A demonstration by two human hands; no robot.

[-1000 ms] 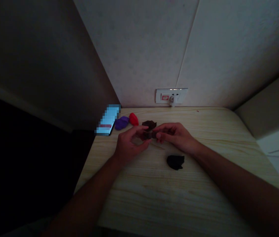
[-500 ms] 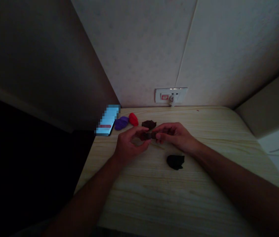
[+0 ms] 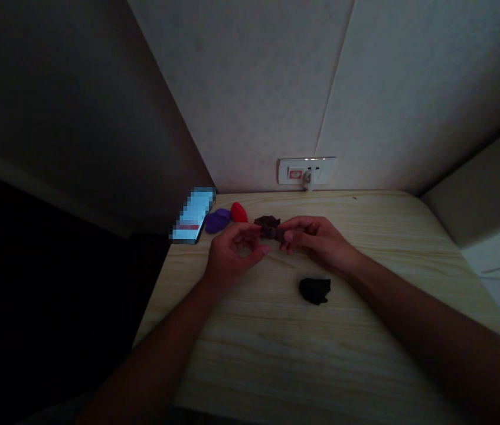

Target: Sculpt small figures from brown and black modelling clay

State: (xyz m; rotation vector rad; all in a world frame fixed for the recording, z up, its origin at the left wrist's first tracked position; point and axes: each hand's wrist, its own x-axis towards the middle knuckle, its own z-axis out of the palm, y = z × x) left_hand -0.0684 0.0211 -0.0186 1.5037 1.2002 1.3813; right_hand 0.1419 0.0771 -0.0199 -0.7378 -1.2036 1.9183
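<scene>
My right hand point(image 3: 318, 242) pinches a small dark brown piece of modelling clay point(image 3: 271, 234) between thumb and fingers. Beside the piece's left end is my left hand point(image 3: 234, 251), thumb and fingers apart in a curved shape; its fingertips are close to the clay, and whether they touch it is hard to see. Just behind the held piece lies a larger brown lump of clay point(image 3: 267, 221), partly covered by it. Nearer to me, a black lump of clay point(image 3: 314, 290) rests on the wooden tabletop point(image 3: 250, 354).
Purple clay point(image 3: 218, 221) and red clay point(image 3: 238, 212) lie behind my left hand. A lit phone point(image 3: 194, 215), its screen pixelated, lies at the tabletop's left edge. A wall socket point(image 3: 306, 171) with a plug sits just above the back edge. The light is dim.
The left thumb and fingers have come off the small brown clay and spread. The piece, in the right hand, has moved slightly away from me towards the brown lump.
</scene>
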